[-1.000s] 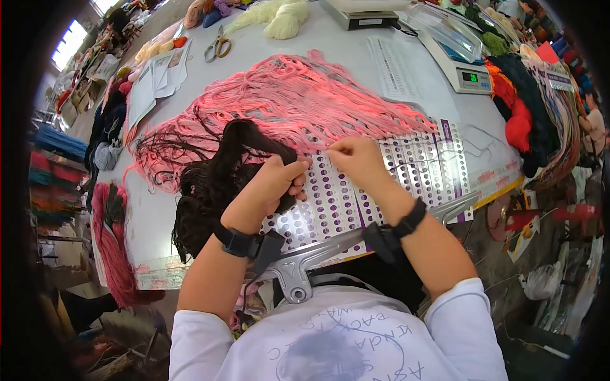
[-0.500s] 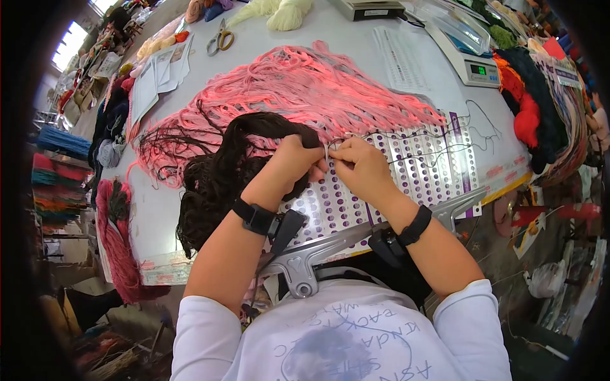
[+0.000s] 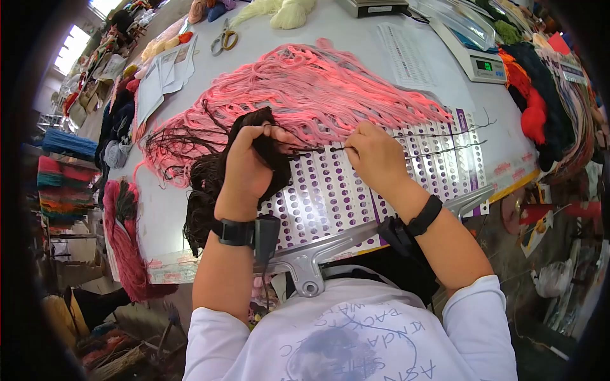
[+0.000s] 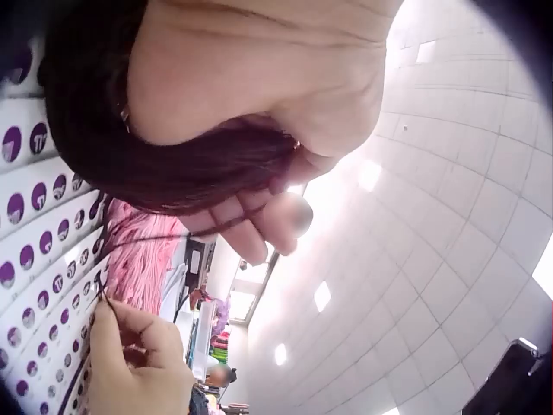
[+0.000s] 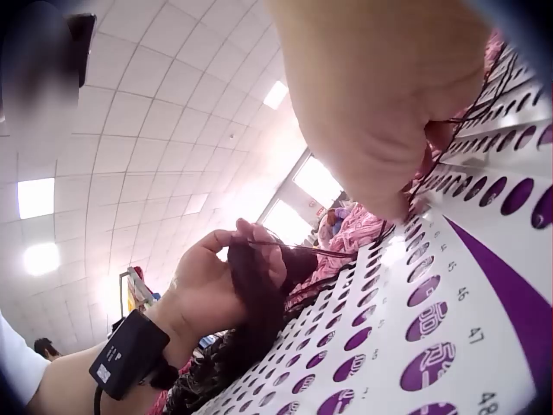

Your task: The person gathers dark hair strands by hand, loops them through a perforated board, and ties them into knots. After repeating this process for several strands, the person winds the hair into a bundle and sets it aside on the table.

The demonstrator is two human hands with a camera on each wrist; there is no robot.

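A punched sample card point(image 3: 381, 184) lies at the near edge of the worktop point(image 3: 356, 38), with a spread of loose yarn point(image 3: 305, 89) behind it. A yarn hank point(image 3: 210, 184) sits on the card's left end. Scissors point(image 3: 222, 39) lie far back on the left, and a scale point(image 3: 473, 54) far back on the right.

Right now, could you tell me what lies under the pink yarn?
The pink yarn rests on the grey table and overlaps the perforated card; anything beneath its middle is hidden.

Left hand point(image 3: 244, 166) grips dark yarn point(image 3: 210, 184); right hand point(image 3: 376, 155) pinches a strand point(image 3: 318, 150) over the card point(image 3: 330, 197).
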